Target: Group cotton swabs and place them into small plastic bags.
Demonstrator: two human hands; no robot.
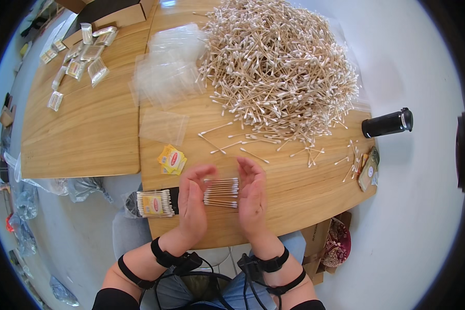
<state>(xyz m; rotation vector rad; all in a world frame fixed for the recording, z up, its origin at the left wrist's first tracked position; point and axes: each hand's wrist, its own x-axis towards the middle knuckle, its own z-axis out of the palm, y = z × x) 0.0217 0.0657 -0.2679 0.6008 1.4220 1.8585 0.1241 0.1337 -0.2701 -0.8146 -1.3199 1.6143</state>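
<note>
Several cotton swabs [221, 192] lie side by side in a loose row on the table, between my two hands. My left hand [194, 199] stands on edge at their left ends, its fingers stretched out and slightly curved. Facing it, my right hand [252, 194] stands at the right ends, palm inward and fingers extended. Neither hand grips anything. Left of my left hand, a filled pack of cotton swabs [155, 203] with a yellow card lies on a dark pad at the table edge. Above it sit small yellow cards [171, 160] in a stack.
A big heap of loose cotton swabs [279, 67] covers the far middle. Clear plastic bags [170, 67] lie left of it. Filled packs [90, 53] and a cardboard box [124, 15] occupy the left table. A black bottle [387, 123] is at the right edge.
</note>
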